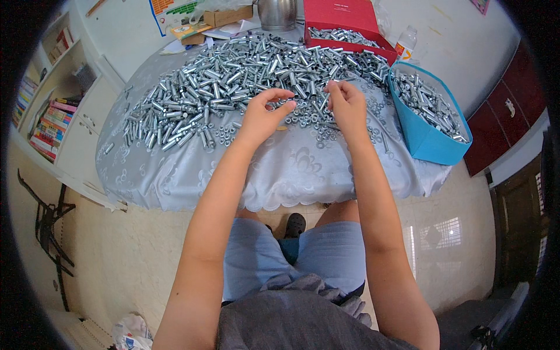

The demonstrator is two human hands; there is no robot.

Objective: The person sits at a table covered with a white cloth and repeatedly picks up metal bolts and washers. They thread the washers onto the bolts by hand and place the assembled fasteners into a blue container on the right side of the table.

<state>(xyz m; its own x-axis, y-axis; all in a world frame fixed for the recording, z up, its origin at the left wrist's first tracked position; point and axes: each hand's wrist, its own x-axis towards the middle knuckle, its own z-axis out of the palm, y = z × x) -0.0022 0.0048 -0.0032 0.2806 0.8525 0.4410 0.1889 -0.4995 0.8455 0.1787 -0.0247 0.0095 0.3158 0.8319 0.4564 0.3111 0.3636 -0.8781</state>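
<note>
A broad heap of silver metal sleeves and bolts (216, 76) covers the far part of the table. Along its near edge lie many small nuts (306, 114), in front of and between my hands. My left hand (262, 116) hovers above the near side of the heap, thumb and forefinger curved with a gap between them; I see nothing in it. Opposite it, my right hand (350, 111) is closed in a pinch, with a slim silver bolt (324, 103) at its fingertips. The fingers partly hide that bolt.
A blue fabric bin (429, 149) full of bolts stands at the table's right edge. Behind the heap are an open red box (344, 14) of metal parts, a metal pot (277, 14) and a plastic bottle (406, 41). A grey cloth (192, 175) covers the table.
</note>
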